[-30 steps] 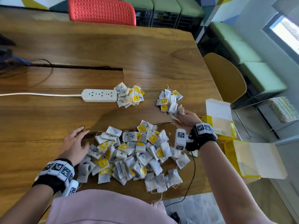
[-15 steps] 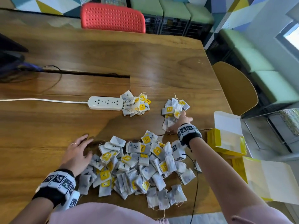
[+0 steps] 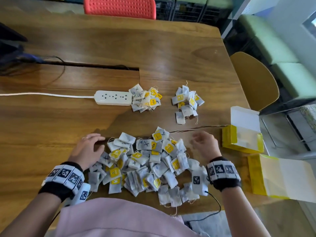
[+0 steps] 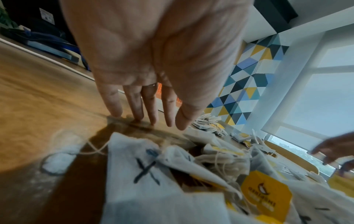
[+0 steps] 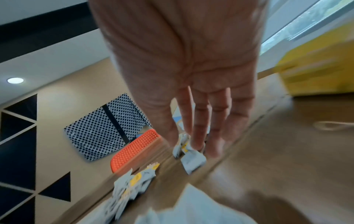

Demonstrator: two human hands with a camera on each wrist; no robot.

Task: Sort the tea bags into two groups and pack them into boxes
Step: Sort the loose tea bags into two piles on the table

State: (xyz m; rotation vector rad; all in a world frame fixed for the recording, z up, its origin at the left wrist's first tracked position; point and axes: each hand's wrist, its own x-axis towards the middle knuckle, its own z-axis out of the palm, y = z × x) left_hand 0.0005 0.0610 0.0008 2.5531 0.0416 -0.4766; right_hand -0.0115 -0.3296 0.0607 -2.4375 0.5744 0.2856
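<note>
A big heap of tea bags (image 3: 143, 165) lies near the table's front edge; some carry a black X, some do not. Farther back are two small sorted piles: the X-marked pile (image 3: 145, 100) beside the power strip and the plain pile (image 3: 187, 104) to its right. My left hand (image 3: 89, 149) rests flat on the wood at the heap's left edge, its straight fingers (image 4: 134, 109) touching the table. My right hand (image 3: 203, 142) hovers over the heap's right side, fingers (image 5: 201, 128) loose and holding nothing. Two open yellow boxes (image 3: 241, 134) (image 3: 266, 175) stand at the right.
A white power strip (image 3: 112, 100) with its cord lies at mid-table. A cable slot (image 3: 92, 65) cuts the table behind it. A red chair (image 3: 119, 7) stands at the far side, a yellow chair (image 3: 253, 81) at the right edge. A black cable (image 3: 212, 209) hangs off the front edge.
My right hand left a tea bag on the plain pile and drew back to the big heap's right side, now holding nothing. The left hand stayed put.
</note>
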